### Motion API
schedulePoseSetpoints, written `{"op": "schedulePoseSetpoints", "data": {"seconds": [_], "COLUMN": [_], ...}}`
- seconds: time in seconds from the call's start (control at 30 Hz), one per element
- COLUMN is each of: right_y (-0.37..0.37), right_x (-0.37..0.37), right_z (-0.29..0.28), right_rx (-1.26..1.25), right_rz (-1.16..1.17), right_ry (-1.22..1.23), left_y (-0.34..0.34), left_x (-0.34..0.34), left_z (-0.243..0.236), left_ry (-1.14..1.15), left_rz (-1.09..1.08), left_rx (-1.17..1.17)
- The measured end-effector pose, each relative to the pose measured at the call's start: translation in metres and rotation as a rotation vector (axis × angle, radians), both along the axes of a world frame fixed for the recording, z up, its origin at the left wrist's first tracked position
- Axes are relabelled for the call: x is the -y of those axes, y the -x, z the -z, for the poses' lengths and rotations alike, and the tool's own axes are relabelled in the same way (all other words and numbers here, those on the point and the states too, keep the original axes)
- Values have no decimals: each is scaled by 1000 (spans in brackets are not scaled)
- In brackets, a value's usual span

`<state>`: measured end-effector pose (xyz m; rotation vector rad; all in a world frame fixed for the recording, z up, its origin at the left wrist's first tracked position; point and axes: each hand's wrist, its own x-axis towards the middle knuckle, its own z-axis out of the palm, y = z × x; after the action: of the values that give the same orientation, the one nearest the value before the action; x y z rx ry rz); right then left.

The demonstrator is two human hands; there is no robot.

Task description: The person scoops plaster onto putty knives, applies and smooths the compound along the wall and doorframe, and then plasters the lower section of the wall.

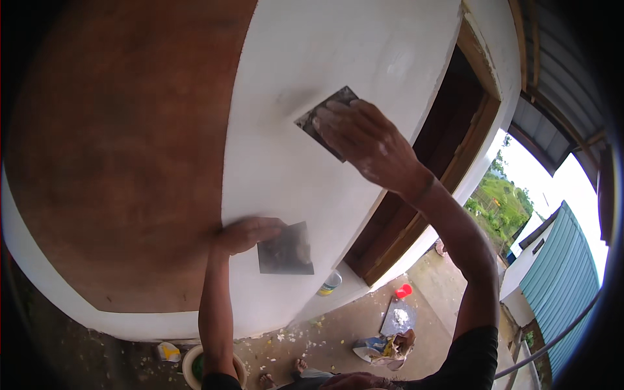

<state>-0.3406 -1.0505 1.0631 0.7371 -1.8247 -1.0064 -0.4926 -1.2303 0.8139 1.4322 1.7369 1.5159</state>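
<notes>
The right hand (367, 143), just above the centre of the frame, has its grip closed on a flat metal scraper blade (325, 120), fingers spread over its back and pressing it flat against the white wall (292, 78). Below it, left of centre, the left hand (244, 234) has its grip closed on the edge of a second metal blade (286, 248), a square plate held just in front of the same wall with pale paste on its face.

The left of the frame is filled by a reddish-brown wall section (117, 149). To the right of the hands runs a dark wooden door frame (448, 162). On the concrete floor (344, 325) at the lower centre lie a torn bag (387, 348), a board with white powder (398, 318), a small red cup (403, 290) and a bucket (192, 367) at the bottom edge.
</notes>
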Motion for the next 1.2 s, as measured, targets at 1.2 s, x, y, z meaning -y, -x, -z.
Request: {"op": "schedulePoseSetpoints", "data": {"seconds": [1.2], "right_y": [30], "right_x": [-1], "right_z": [-41], "right_rx": [-209], "right_rz": [-86], "right_ry": [140], "left_y": [-5], "left_x": [-5], "left_z": [-7], "left_ry": [-16], "left_rz": [174], "left_rx": [17]}}
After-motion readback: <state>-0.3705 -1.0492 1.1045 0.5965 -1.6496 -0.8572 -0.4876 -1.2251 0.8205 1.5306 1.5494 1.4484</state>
